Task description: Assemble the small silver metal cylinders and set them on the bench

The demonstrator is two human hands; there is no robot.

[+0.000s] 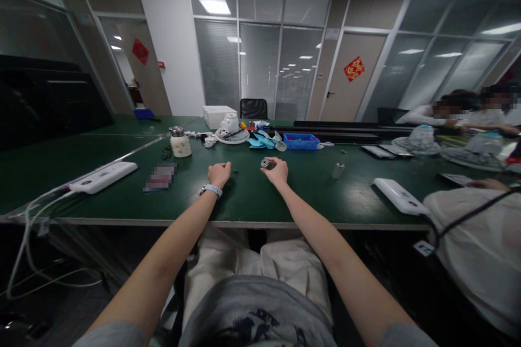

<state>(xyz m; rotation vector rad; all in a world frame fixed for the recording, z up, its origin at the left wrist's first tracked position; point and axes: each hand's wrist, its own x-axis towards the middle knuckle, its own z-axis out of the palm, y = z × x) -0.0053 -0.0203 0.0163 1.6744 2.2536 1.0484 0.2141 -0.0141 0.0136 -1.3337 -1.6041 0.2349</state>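
Observation:
My right hand (277, 171) pinches a small motor (265, 163), a silvery round metal piece whose ringed end faces me, between thumb and fingers just above the table. My left hand (220, 174), with a pale watch (211, 190) on its wrist, is closed, knuckles up, by the table. Whatever its fingers hold, if anything, is hidden. Between the hands lies a tiny dark piece (235, 172). To the right of my right hand, a silvery metal cylinder (338, 171) stands upright on the green table (248, 203).
Beyond my hands lie a white fan grille (233, 136), light-blue fan blades (262, 140) and a blue basket (301, 142). A cream bottle (180, 145) and white power strip (103, 178) are on the left. Another power strip (399, 196) and seated people (472, 282) are right.

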